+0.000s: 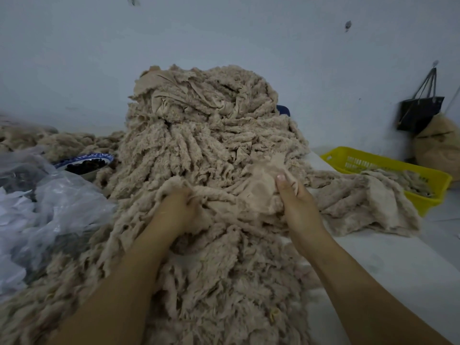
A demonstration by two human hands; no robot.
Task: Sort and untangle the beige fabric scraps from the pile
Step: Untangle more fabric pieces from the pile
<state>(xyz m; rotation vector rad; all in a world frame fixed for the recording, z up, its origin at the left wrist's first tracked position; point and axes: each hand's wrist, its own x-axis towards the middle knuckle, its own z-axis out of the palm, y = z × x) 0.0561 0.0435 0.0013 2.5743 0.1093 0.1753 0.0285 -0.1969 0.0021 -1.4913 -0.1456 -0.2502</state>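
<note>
A tall pile of beige fleecy fabric scraps (206,125) rises in front of me and spills down over the table toward my body. My left hand (174,210) is dug into the scraps low on the pile, its fingers curled into the fabric and mostly hidden. My right hand (296,202) grips a smooth beige scrap (263,188), thumb up on top of it. Both hands hold the same bunched stretch of scraps between them.
A yellow plastic basket (373,160) with some scraps stands at the right, beige scraps (368,207) draped over its near edge. Clear plastic bags (42,202) lie at the left, beside a blue-rimmed bowl (84,163) of dark pieces. A black bag (420,113) hangs on the wall.
</note>
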